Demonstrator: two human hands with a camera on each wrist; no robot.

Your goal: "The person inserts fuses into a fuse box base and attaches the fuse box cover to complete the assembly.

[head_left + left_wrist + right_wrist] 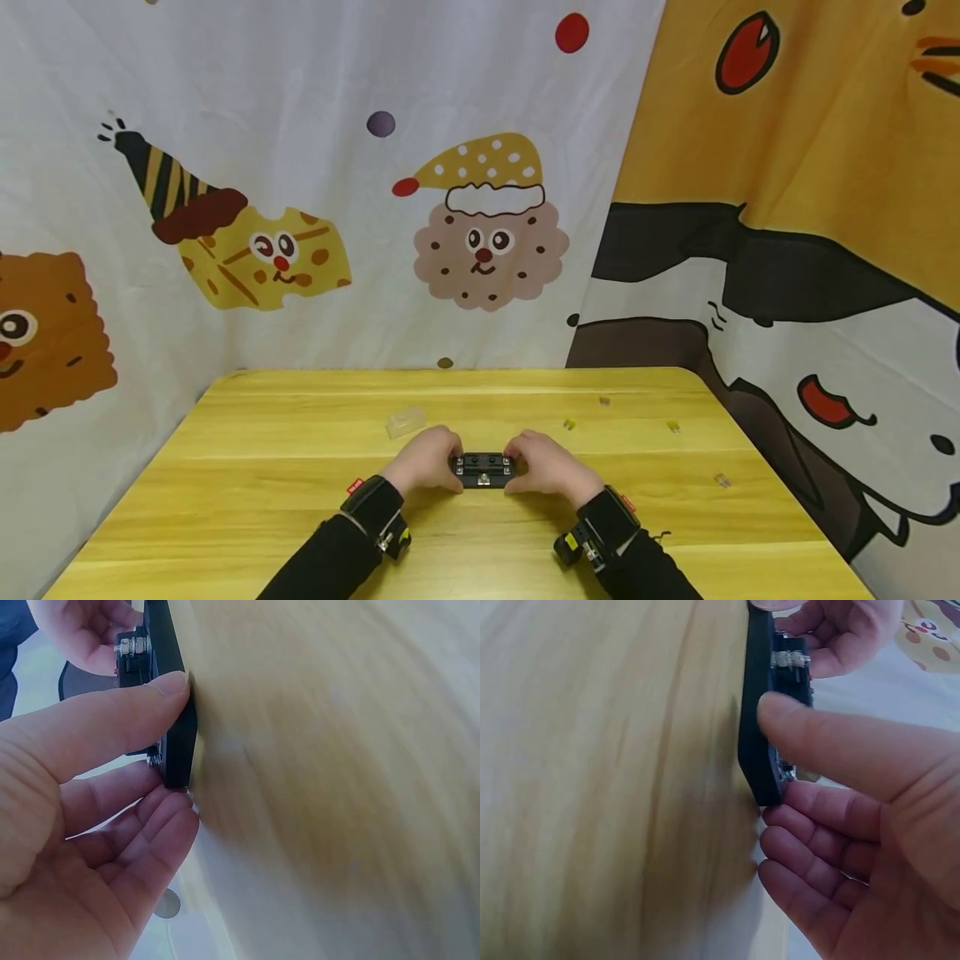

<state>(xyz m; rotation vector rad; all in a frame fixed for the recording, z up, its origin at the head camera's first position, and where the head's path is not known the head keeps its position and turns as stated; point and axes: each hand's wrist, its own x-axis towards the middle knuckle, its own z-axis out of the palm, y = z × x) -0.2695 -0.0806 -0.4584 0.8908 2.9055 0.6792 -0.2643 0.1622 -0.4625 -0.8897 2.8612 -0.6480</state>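
Observation:
A small black terminal block (483,468) with metal screws lies flat on the yellow wooden table (262,467), near its front middle. My left hand (423,458) pinches the block's left end. In the left wrist view the thumb lies along the near edge of the block (176,712) and the fingers (161,825) curl at its end. My right hand (547,462) holds the right end the same way. In the right wrist view its thumb sits on the block (756,690) and its fingers (817,817) curl round the end.
A clear plastic cover (405,422) lies just behind my left hand. Several tiny pieces are scattered on the right half of the table, among them a yellow one (569,424) and a clear one (722,480). Cartoon-print curtains close in the back and both sides.

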